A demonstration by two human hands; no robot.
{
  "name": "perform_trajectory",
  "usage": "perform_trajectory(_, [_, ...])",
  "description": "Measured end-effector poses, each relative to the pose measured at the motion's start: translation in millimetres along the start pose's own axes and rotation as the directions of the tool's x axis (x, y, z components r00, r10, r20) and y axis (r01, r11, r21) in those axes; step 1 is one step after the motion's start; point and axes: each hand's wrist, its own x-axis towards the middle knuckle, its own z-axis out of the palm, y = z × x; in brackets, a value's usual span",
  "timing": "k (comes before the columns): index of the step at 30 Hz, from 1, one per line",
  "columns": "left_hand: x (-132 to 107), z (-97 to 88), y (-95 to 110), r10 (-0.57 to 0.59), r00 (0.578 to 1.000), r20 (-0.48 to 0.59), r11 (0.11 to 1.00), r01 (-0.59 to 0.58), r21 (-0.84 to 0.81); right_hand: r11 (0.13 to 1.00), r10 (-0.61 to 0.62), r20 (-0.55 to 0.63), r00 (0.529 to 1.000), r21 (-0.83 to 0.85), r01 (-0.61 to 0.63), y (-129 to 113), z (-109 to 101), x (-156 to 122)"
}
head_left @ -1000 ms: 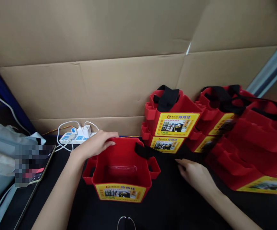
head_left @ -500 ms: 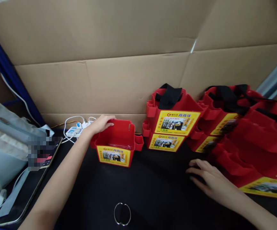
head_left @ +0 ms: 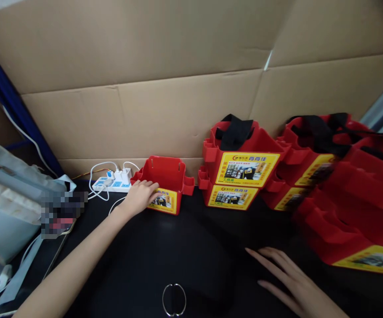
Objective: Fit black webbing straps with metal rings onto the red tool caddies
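My left hand (head_left: pixel 141 197) rests against the front left part of a small red plastic tool box (head_left: pixel 164 170), its fingers stretched over the front edge and partly covering the yellow label. The box stands upright by the cardboard, with a side pocket on its right. My right hand (head_left: pixel 292 280) hovers over the black table at lower right, fingers spread, holding nothing. Nearest to it is a large red tool box (head_left: pixel 337 229) with a yellow label. A thin, shiny, ring-shaped metal piece (head_left: pixel 185 300) lies at the front between the hands.
Stacked red tool boxes (head_left: pixel 239 198) with black straps stand at centre right, and more (head_left: pixel 297 176) behind. A white power strip (head_left: pixel 121 188) with plugs and cables is left of the small box. A pale bag (head_left: pixel 9 176) and a pixelated item sit far left. A cardboard wall (head_left: pixel 164 119) closes the back.
The small red box has moved back toward the cardboard. My left hand has gone from its back rim to its front left. My right hand has moved nearer and spread its fingers.
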Motion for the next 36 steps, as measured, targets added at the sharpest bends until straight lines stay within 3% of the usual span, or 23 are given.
perform_trajectory(5, [18,10.5,1,-0.068,0.994,-0.082,0.997,0.065,-0.041,0.988,-0.152,0.009,0.988,0.010,0.152,-22,22,22])
perform_trajectory(7, [13,5.5,12,-0.078,0.989,-0.123,0.996,0.071,-0.063,0.975,-0.218,0.018,0.976,0.041,0.218,-43,20,35])
perform_trajectory(9, [-1,-1.2,30,-0.007,0.988,-0.155,0.982,-0.022,-0.189,0.946,-0.311,0.019,0.950,0.100,0.308,-70,13,52])
perform_trajectory(10, [-11,-3.8,42,0.059,0.985,-0.159,0.948,-0.105,-0.299,0.928,-0.350,0.008,0.937,0.143,0.345,-84,9,62])
perform_trajectory(12, [-34,-5.4,66,0.249,0.961,-0.118,0.754,-0.269,-0.599,0.881,-0.394,-0.045,0.918,0.266,0.391,-114,0,84])
perform_trajectory(14, [-56,-1.1,87,0.280,0.956,-0.089,0.543,-0.234,-0.807,0.804,-0.420,-0.094,0.903,0.423,0.418,-142,-8,106])
perform_trajectory(16, [-76,5.7,95,0.080,0.995,-0.055,0.418,-0.084,-0.905,0.721,-0.406,-0.147,0.902,0.555,0.415,-167,-14,125])
perform_trajectory(17, [-84,7.8,94,-0.070,0.997,-0.023,0.368,0.004,-0.930,0.673,-0.407,-0.165,0.898,0.610,0.417,-177,-17,132])
perform_trajectory(18, [-92,7.7,88,-0.227,0.974,0.018,0.314,0.091,-0.945,0.634,-0.419,-0.176,0.891,0.646,0.425,-185,-20,138])
perform_trajectory(20, [-105,-2.6,68,-0.487,0.867,0.105,0.180,0.218,-0.959,0.609,-0.461,-0.179,0.869,0.648,0.457,-192,-27,145])
perform_trajectory(22, [-118,-26.7,35,-0.618,0.766,0.177,0.066,0.274,-0.959,0.689,-0.468,-0.173,0.867,0.542,0.480,-184,-37,150])
perform_trajectory(23, [-124,-41.9,16,-0.680,0.715,0.166,0.056,0.276,-0.960,0.754,-0.440,-0.189,0.878,0.453,0.475,-174,-43,152])
perform_trajectory(24, [-129,-57.0,-6,-0.730,0.666,0.149,0.071,0.291,-0.954,0.823,-0.393,-0.226,0.891,0.347,0.451,-160,-50,156])
perform_trajectory(26, [-137,-79.8,-49,-0.767,0.636,0.079,0.206,0.362,-0.909,0.930,-0.288,-0.352,0.891,0.119,0.347,-120,-67,164])
perform_trajectory(27, [-140,-84.2,-70,-0.718,0.692,0.078,0.319,0.427,-0.846,0.962,-0.243,-0.405,0.882,0.014,0.271,-97,-77,170])
perform_trajectory(28, [-141,-82.9,-88,-0.697,0.717,0.020,0.475,0.482,-0.736,0.980,-0.197,-0.445,0.874,-0.070,0.186,-72,-87,176])
perform_trajectory(30, [-141,-63.3,-114,-0.621,0.780,-0.078,0.731,0.539,-0.419,0.978,-0.143,-0.376,0.915,-0.195,0.073,-25,-106,189])
perform_trajectory(31, [-139,-46.8,-120,-0.569,0.813,-0.123,0.813,0.535,-0.229,0.973,-0.131,-0.291,0.948,-0.222,0.066,-5,-113,195])
perform_trajectory(32, [-138,-27.9,-121,-0.557,0.816,-0.154,0.828,0.532,-0.175,0.973,-0.117,-0.146,0.982,-0.213,0.084,12,-119,200])
perform_trajectory(34, [-136,11.4,-111,-0.535,0.824,-0.187,0.845,0.521,-0.123,0.992,-0.082,0.095,0.992,-0.090,0.091,36,-127,208])
perform_trajectory(35, [-136,29.1,-102,-0.499,0.847,-0.183,0.866,0.491,-0.091,0.996,-0.082,0.162,0.983,-0.019,0.087,42,-131,211])
perform_trajectory(36, [-137,44.3,-93,-0.422,0.896,-0.138,0.904,0.428,0.014,0.996,-0.088,0.182,0.979,0.037,0.083,46,-135,212])
